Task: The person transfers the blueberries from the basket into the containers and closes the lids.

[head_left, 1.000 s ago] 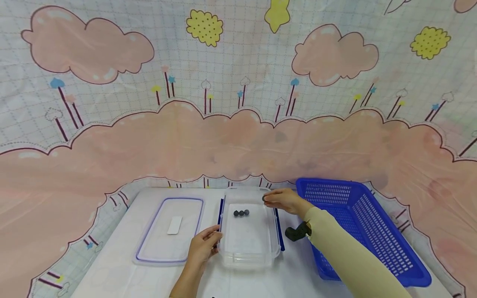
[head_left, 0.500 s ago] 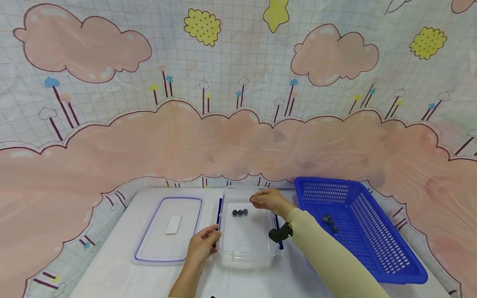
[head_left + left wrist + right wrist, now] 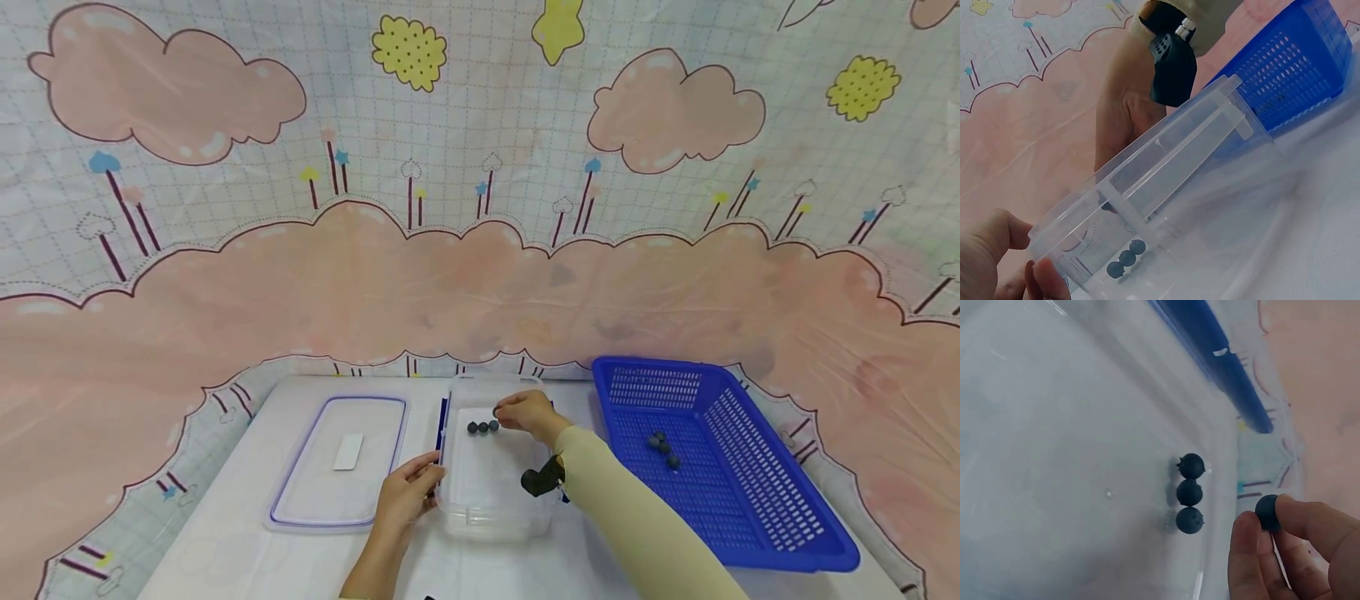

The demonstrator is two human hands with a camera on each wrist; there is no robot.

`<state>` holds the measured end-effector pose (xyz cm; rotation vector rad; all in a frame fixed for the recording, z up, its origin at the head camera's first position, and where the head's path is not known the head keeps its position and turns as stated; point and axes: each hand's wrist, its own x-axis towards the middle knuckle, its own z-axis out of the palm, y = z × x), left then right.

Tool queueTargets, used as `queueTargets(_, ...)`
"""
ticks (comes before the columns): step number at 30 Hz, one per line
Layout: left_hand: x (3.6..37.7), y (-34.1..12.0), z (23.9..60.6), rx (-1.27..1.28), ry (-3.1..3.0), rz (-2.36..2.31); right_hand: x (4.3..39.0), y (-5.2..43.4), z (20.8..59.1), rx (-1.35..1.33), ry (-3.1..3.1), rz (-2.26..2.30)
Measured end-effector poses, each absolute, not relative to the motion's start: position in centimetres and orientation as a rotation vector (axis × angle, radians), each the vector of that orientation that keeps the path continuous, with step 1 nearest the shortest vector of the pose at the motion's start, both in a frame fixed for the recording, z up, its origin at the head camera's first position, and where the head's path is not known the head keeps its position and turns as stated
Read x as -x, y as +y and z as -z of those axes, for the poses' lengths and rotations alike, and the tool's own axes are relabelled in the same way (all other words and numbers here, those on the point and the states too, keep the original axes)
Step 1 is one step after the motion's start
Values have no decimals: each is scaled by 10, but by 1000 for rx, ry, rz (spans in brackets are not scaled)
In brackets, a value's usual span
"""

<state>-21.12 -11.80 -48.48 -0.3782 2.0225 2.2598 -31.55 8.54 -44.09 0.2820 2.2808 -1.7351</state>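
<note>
We see three berries (image 3: 1189, 492) in the clear tub (image 3: 491, 508); our right hand (image 3: 527, 414) pinches a fourth (image 3: 1267, 512). Left hand (image 3: 406, 495) grips the tub's edge. Only the head view shows berries in the basket (image 3: 757, 500).

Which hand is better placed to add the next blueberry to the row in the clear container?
The right hand. It pinches a blueberry just beside the three blueberries lined up in the clear container. The left hand holds the container's near left edge and carries no berry.
</note>
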Motion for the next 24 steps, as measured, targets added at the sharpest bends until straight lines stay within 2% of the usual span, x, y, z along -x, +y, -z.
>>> queueTargets(15,211,-118,488,358,2021,-2283,318,78,475,-315,2550,1399)
queueTargets(24,210,-117,484,384,2036,-2251,309,75,474,-339,2631,1310)
